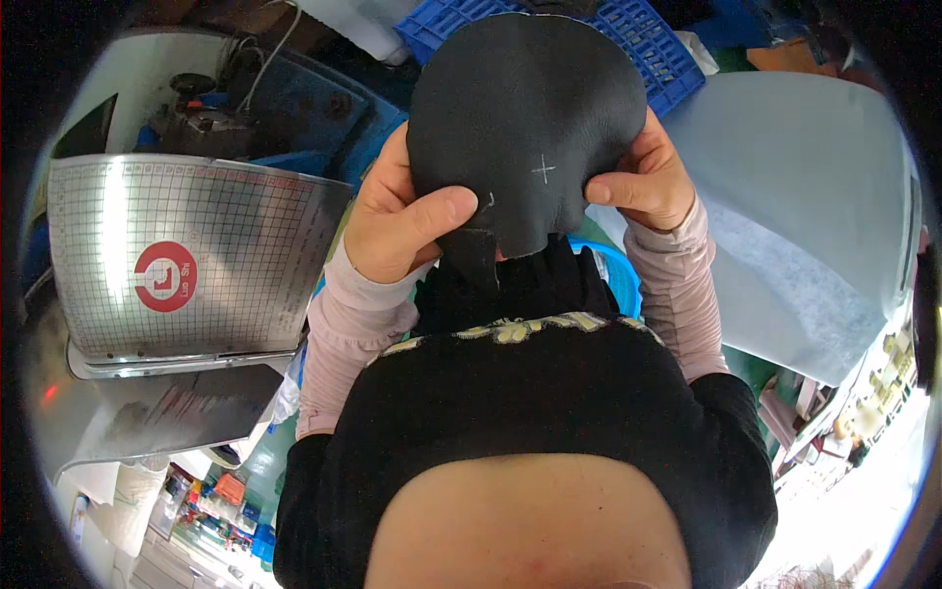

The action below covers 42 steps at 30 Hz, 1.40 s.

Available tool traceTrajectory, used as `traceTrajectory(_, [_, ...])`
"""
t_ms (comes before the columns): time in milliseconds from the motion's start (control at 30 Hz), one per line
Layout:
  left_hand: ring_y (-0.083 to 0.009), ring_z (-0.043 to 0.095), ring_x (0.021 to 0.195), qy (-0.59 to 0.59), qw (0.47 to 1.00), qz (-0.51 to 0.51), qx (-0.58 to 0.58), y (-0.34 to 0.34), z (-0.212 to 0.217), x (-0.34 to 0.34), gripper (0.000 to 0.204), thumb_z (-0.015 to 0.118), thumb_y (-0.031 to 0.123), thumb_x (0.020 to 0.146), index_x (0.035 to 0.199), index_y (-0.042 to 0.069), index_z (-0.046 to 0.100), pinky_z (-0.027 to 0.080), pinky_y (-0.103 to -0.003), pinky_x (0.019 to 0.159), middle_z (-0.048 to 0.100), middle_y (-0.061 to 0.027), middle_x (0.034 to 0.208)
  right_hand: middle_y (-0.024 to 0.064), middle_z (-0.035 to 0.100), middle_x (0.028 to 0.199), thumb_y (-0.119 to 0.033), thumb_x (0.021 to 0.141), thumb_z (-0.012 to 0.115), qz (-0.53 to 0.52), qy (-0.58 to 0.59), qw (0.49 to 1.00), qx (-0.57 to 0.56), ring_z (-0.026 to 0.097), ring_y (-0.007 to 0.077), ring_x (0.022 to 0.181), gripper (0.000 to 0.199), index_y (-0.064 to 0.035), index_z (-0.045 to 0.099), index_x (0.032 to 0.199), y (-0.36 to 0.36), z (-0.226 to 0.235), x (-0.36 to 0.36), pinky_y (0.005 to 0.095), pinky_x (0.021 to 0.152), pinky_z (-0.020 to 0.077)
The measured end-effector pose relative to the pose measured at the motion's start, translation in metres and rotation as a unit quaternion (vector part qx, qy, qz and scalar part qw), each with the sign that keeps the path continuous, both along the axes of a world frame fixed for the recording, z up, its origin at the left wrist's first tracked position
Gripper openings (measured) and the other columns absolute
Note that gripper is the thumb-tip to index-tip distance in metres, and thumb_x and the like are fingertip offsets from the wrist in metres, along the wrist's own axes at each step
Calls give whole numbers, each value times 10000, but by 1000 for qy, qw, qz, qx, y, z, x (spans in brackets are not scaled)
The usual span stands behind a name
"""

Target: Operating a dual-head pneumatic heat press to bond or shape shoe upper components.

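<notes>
A rounded piece of black leather point(525, 108) with white chalk marks, a small cross and a corner mark, is held up in front of me. My left hand point(397, 216) grips its lower left edge, thumb pressed across the front beside a narrow black strip point(469, 265) that hangs from it. My right hand point(643, 182) pinches the leather's right edge. More black pieces point(535, 285) lie in my lap just below.
A metal plate with a printed grid and a red round mark point(186, 260) stands at my left, machine parts point(211, 118) behind it. A blue plastic crate point(648, 39) sits at the top. A pale grey-blue sheet point(795, 206) covers the right. A blue bin rim point(613, 270) shows below the leather.
</notes>
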<state>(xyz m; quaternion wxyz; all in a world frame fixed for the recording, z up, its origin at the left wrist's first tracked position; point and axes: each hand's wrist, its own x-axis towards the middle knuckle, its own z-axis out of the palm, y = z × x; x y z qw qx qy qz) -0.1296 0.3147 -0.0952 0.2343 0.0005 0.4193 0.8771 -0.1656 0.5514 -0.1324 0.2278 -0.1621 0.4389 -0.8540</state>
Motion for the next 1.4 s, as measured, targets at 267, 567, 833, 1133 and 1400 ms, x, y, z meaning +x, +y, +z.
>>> traceTrajectory(267, [-185, 551, 1033, 191, 973, 63, -114, -16, 16, 8, 553, 609, -3, 777, 1280, -2, 377, 421, -306, 903, 546, -105, 1146, 137, 551, 1201, 31, 666, 680, 26, 11, 998, -55, 544, 245, 1095, 674, -5, 417, 1286, -15, 10, -2, 372, 965, 404])
traceTrajectory(567, [-199, 541, 1067, 276, 947, 103, -128, -30, 37, 26, 572, 632, 21, 782, 1288, -34, 371, 415, -304, 913, 522, -134, 1200, 125, 575, 1172, 25, 665, 706, 52, 26, 996, -63, 566, 232, 1057, 660, -17, 446, 1270, -33, 27, 6, 358, 936, 428])
traceTrajectory(833, [-183, 569, 1010, 235, 962, 95, -99, -44, 58, 44, 514, 652, 58, 789, 1243, -42, 433, 434, -284, 876, 555, -133, 1152, 112, 585, 1162, 36, 699, 695, 79, 64, 995, -13, 573, 205, 1036, 568, -14, 494, 1228, -51, 39, 14, 346, 921, 435])
traceTrajectory(1133, [-169, 580, 978, 133, 978, 137, -89, -50, 53, 55, 484, 647, 87, 806, 1242, 4, 454, 468, -303, 845, 580, -105, 1111, 108, 584, 1164, 14, 710, 688, 111, 45, 992, -30, 563, 201, 1050, 578, -18, 475, 1246, -70, 47, 20, 349, 940, 417])
traceTrajectory(1400, [-166, 575, 978, 45, 989, 119, -70, -40, 6, 23, 470, 615, 89, 827, 1253, 11, 432, 476, -312, 853, 572, -100, 1114, 89, 599, 1110, -68, 732, 714, 39, -26, 994, 95, 570, 182, 1001, 527, -11, 492, 1206, -55, 16, 14, 333, 901, 438])
